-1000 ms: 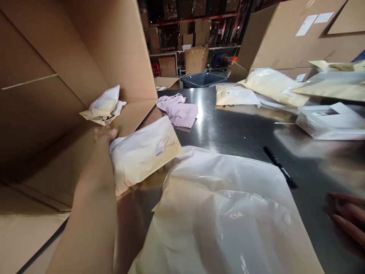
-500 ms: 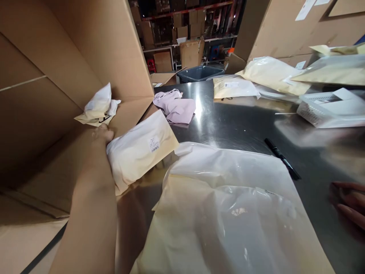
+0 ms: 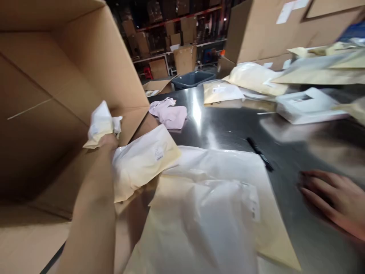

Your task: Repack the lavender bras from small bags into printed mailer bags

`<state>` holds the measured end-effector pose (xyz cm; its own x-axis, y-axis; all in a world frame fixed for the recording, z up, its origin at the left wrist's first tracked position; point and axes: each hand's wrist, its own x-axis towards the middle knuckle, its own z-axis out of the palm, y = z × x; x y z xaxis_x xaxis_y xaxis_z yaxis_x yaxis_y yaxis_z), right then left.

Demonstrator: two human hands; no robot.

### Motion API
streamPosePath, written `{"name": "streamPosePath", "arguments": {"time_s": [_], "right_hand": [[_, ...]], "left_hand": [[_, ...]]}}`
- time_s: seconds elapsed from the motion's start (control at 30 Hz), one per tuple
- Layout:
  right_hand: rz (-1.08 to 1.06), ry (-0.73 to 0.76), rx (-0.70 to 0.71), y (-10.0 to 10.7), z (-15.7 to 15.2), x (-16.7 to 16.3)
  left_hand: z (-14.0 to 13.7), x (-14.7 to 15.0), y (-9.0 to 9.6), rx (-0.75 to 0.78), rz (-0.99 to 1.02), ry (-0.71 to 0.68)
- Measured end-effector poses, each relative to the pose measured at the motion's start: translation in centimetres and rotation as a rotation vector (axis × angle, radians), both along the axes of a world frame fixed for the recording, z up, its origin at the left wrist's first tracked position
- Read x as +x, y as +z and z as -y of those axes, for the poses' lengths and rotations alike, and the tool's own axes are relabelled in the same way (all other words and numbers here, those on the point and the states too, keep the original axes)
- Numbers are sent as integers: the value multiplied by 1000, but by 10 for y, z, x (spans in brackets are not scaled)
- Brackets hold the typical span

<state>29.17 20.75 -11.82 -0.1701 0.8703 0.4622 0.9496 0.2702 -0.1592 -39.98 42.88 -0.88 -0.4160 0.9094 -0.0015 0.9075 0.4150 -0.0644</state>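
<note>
My left hand (image 3: 108,140) reaches into a large cardboard box (image 3: 85,57) lying on its side. Its fingers are closed on a small crumpled white-and-cream plastic bag (image 3: 99,123). Just right of that arm lies a filled poly mailer (image 3: 142,161) with a barcode label. Larger white-and-cream poly mailers (image 3: 205,220) overlap in front of me. My right hand (image 3: 336,201) rests low over the metal table at the right, fingers loosely apart and slightly blurred, with nothing visible in them. A black marker (image 3: 260,154) lies between it and the mailers.
A folded lilac garment (image 3: 169,113) lies on the metal table (image 3: 222,125) beside the box. More mailers (image 3: 256,78) and a white plastic basket (image 3: 308,106) stand at the back right, near another cardboard box (image 3: 265,34). A dark bin (image 3: 194,79) is beyond the table.
My view has shifted to the right. My right hand has come further into view. The small bag in my left hand appears more upright.
</note>
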Motion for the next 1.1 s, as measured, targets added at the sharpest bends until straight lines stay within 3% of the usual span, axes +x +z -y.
{"name": "streamPosePath", "arguments": {"time_s": [0.03, 0.1, 0.23, 0.37, 0.43, 0.53, 0.67, 0.77, 0.83, 0.9, 1.0, 1.1], "right_hand": [[15, 40, -92, 6, 4, -5], [30, -18, -190, 14, 11, -15], [52, -100, -239, 23, 17, -31], [27, -100, -255, 29, 18, -38], [-24, -83, -268, 34, 20, -37], [-271, -30, -265, 47, 31, -39], [-560, 42, -275, 65, 54, -79], [-658, 178, -456, 74, 63, -140], [-705, 220, -584, 82, 62, -177], [-728, 259, -688, 90, 62, -196], [-714, 381, -816, 98, 85, -182], [-673, 493, -890, 94, 142, -135]], "left_hand": [[7, 12, 6, -19, -11, -21], [22, 40, 19, -58, -20, -90], [70, 111, 43, -90, -28, -264], [149, 191, 60, -8, -101, -334], [195, 218, 64, 8, -141, -442], [261, 230, 64, 55, -116, -600], [360, 221, 45, 222, 44, -462], [446, 244, 24, 297, 319, -358], [496, 281, 11, 305, 541, -277], [531, 327, -1, 222, 827, -188], [548, 392, -23, 72, 1454, 28], [537, 441, -46, 38, 1985, 267]]}}
